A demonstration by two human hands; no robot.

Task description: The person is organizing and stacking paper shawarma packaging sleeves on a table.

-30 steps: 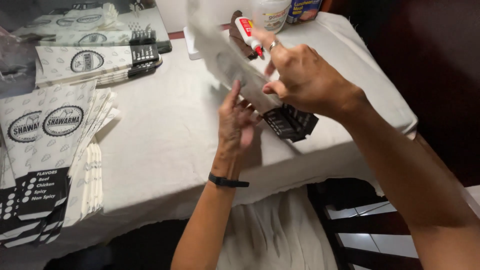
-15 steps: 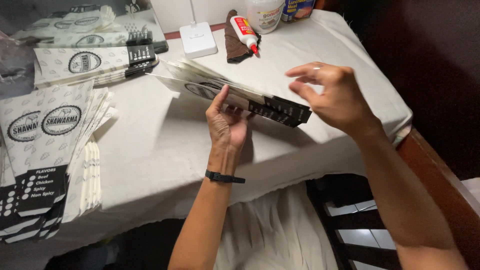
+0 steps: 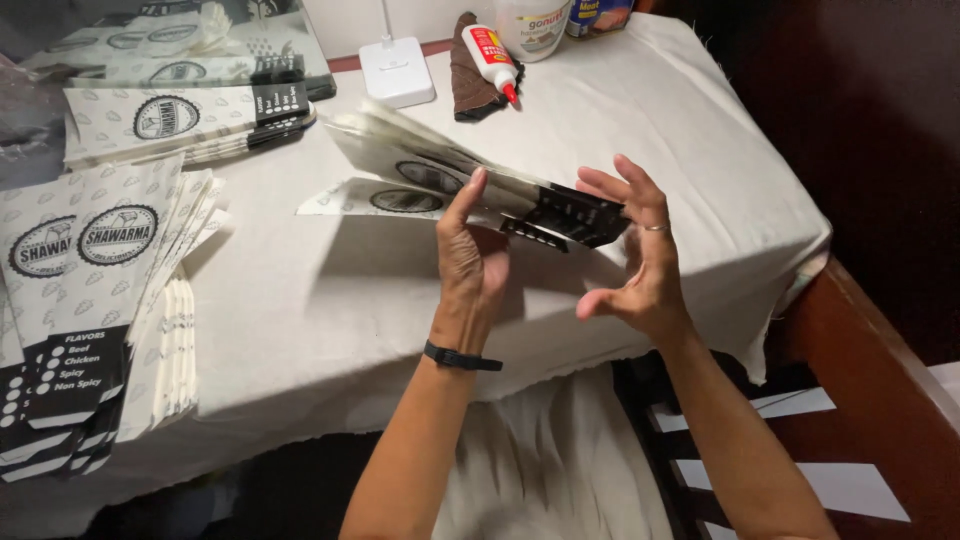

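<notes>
Paper bag stack (image 3: 470, 180) lowered, now flatter; left hand (image 3: 470, 262) fingers grasping it, right hand (image 3: 640, 255) open-fingered against dark end.

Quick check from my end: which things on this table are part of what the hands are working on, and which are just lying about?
In hand: paper bag stack, held by left hand, right hand; bag piles; glue bottle.

Lying about: brown cloth, white box, jars.

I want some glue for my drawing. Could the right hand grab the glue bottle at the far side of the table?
Probably yes. The right hand is open beside the paper bags, and bare tablecloth lies between it and the glue bottle. Nothing blocks the way.
</notes>
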